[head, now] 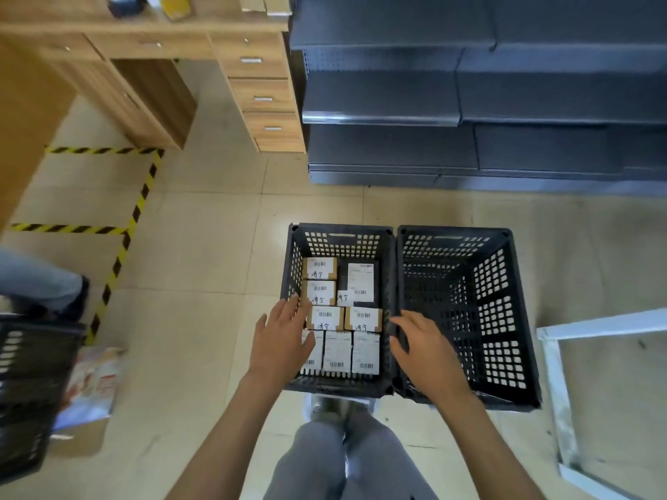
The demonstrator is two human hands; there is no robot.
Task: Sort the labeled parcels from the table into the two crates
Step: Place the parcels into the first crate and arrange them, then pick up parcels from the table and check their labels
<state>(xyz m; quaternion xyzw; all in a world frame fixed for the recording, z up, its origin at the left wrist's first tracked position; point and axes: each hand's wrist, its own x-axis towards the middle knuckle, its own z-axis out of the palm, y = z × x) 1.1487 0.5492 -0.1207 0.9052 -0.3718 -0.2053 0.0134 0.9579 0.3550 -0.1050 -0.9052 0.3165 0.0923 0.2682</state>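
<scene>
Two dark plastic crates stand side by side on the tiled floor, walls touching. Parcels fill the left crate (296, 254): four brown boxes (319, 268) with white barcode labels and handwritten marks, a black parcel (357, 283) with a large white label, and three white ones (337, 351) along the near edge. No parcels show in the right crate (505, 319).

Reaching over the near left wall of the full crate is the left hand (281, 341), fingers spread and straight, gripping nothing; its fingertips lie over the edge of the boxes, but whether they touch cannot be told. Over the shared wall between the crates is the right hand (426, 351), fingers loosely extended and apart, also holding nothing.

Grey trouser legs (346, 460) show below. A wooden desk (252, 66) with drawers and dark metal shelves (469, 102) stand beyond, and yellow-black tape (122, 247) marks the floor. Another crate (29, 391) sits at the left edge
</scene>
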